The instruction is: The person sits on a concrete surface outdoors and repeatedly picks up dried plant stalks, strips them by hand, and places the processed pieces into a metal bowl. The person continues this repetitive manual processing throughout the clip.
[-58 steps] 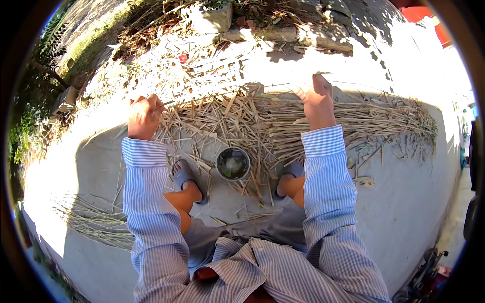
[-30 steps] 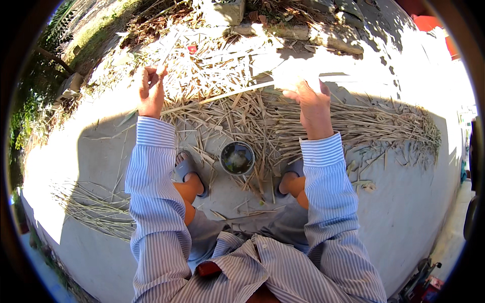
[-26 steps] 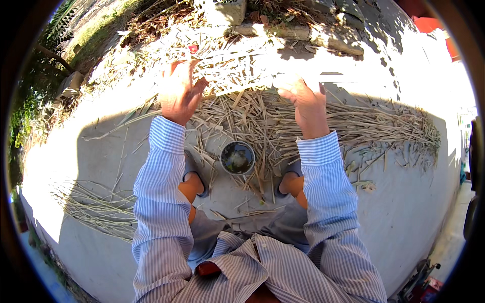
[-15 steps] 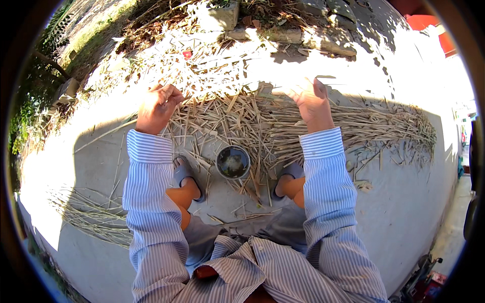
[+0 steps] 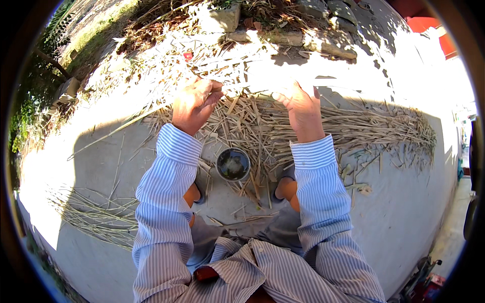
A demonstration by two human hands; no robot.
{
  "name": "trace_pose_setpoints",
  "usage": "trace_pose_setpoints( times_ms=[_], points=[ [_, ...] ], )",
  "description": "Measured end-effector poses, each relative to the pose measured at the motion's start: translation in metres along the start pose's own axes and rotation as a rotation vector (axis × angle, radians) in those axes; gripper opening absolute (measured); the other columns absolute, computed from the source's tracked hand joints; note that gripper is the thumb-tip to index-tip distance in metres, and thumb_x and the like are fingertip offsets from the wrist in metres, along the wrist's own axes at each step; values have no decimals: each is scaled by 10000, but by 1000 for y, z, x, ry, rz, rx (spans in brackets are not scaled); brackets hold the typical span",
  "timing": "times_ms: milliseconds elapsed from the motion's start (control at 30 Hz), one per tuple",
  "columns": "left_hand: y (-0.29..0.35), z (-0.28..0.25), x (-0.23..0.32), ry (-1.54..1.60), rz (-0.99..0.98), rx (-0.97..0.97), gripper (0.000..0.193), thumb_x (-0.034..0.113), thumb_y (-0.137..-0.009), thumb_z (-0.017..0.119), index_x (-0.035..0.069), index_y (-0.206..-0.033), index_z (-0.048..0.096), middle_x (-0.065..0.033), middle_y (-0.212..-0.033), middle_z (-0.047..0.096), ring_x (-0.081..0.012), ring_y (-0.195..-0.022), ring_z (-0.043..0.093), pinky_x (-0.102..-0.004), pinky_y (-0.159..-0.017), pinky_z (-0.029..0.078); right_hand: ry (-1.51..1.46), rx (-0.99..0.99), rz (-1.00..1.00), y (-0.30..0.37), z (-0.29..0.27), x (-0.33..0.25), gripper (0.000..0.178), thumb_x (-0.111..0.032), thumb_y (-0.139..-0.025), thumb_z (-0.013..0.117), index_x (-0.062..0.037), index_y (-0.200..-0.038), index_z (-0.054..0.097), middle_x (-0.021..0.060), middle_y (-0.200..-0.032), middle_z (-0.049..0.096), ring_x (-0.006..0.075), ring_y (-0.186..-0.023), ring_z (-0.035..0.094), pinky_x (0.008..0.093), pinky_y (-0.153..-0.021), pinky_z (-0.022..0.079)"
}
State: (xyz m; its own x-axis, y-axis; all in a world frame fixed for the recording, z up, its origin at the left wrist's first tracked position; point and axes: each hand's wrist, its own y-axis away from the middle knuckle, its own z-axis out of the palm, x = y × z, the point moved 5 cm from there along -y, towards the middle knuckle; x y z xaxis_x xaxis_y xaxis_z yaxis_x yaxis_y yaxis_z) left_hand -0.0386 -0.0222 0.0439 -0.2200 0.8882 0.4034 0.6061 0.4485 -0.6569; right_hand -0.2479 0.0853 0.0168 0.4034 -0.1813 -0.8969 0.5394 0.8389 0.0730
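Stalk (image 5: 132, 121), long, pale green, is clamped by fingers of the left hand (image 5: 194, 105); whether the right hand's (image 5: 304, 108) are closed cannot be told; dry tan straw (image 5: 374, 123) is spread below.

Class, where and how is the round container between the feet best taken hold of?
Probably by the near-left edge of the round container, coming from the left: bare concrete shows there, while loose stalks crowd its right. It stands upright and seems to hold liquid, so keep it level.

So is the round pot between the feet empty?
No, not empty: inside the round pot, its contents look dark and shiny, like water. I can't tell how full it is.
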Motion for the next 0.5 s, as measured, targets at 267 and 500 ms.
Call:
trace_pose_setpoints(
  times_ms=[267,500],
  points=[
    [-9,18,27,41,88,172,181,95,-697,775,62,-847,680,-49,-737,666,-213,-676,620,-330,-615,472,93,-86,-12,17,26,-7,278,-154,-963,497,56,-1144,510,166,-996,645,222,-791,677,266,-637,555],
    [-14,19,28,195,96,238,136,43,-689,785,35,-776,681,-70,-727,678,-209,-672,640,-303,-615,508,60,4,-35,20,16,-11,286,-166,-965,494,56,-1145,507,160,-984,658,212,-803,676,264,-665,557]
  ],
)
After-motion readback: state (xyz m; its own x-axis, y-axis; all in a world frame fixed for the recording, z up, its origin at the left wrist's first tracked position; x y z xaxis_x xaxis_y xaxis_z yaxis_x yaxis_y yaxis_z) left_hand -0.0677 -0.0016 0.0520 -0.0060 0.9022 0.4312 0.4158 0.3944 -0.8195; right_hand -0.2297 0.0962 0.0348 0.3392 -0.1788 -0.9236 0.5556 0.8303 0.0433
